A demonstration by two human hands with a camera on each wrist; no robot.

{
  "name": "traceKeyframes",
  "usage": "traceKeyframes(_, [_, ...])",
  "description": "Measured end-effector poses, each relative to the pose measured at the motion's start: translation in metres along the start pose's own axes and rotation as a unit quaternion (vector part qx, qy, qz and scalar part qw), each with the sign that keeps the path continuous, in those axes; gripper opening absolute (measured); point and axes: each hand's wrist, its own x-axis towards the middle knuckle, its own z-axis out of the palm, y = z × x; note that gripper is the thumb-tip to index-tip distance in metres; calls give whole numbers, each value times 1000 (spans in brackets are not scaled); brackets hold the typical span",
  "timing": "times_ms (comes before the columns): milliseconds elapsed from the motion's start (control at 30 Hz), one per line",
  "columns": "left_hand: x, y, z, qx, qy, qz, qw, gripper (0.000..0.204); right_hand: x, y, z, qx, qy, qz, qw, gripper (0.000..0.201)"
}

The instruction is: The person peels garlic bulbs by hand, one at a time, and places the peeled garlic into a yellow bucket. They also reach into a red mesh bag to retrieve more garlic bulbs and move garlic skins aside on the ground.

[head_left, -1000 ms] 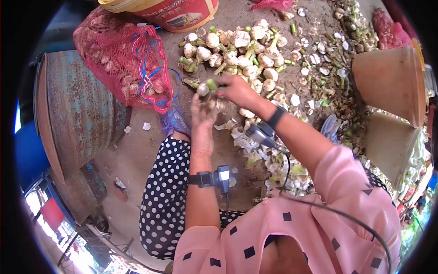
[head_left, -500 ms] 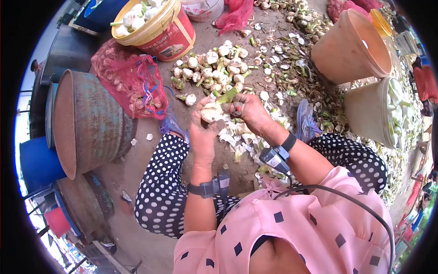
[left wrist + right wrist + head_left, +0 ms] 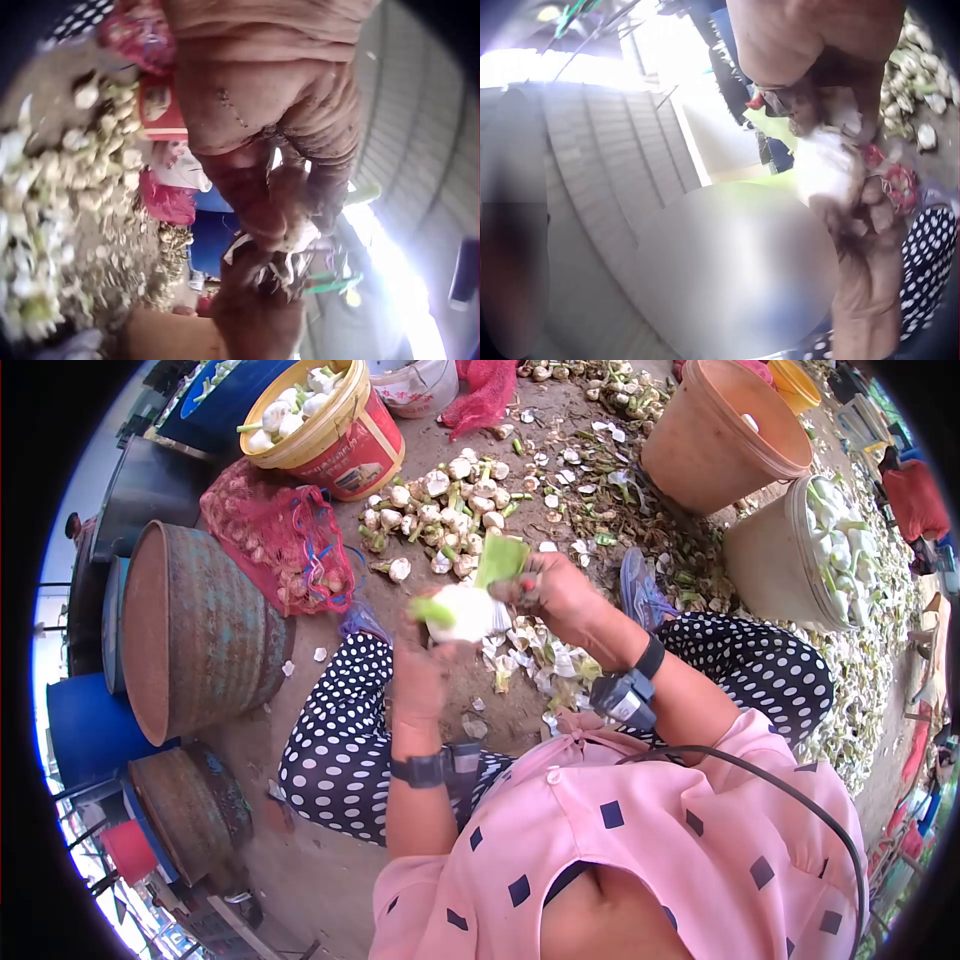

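Note:
A white garlic bulb (image 3: 462, 614) with a short green stem is held in my left hand (image 3: 418, 675), blurred by motion in the head view. My right hand (image 3: 568, 600) pinches a strip of green-and-white peel (image 3: 502, 560) at the bulb's right side. In the right wrist view the bulb (image 3: 825, 169) lies between both hands, with pale green peel hanging by the right fingers. The left wrist view has the left fingers curled around the bulb, its roots toward the right hand (image 3: 259, 319). Beyond the hands lies a pile of unpeeled garlic (image 3: 430, 515).
Loose peelings (image 3: 540, 655) lie on the ground between the feet. A yellow-rimmed bucket (image 3: 345, 455) of white bulbs stands behind a red mesh bag (image 3: 275, 535). At right are a peach tub (image 3: 700, 445) and a cream bucket (image 3: 775, 565) of peeled garlic. A rusty drum (image 3: 205, 630) stands left.
Both hands have drawn back from the pile with a bulb. Its outer skin has come partly away, baring white, and a green strip now stands up at the right fingers. The head view has shifted.

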Motion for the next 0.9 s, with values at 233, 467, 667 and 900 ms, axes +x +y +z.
traceKeyframes(233, [8, -23, -6, -250, 166, -88, 950, 34, -9, 10, 16, -357, 0, -277, 892, 12])
traceKeyframes(467, [-5, -4, -11, -151, 98, -12, 984, 23, -19, 5, -43, -646, 23, -67, 760, 49])
traceKeyframes(667, [-9, 3, 20, -3, 45, 14, 999, 24, -17, 7, 12, -600, -24, -255, 758, 24])
traceKeyframes(900, [-9, -4, 8, -54, -19, 4, 998, 27, -16, 12, 19, -650, -10, -253, 716, 15])
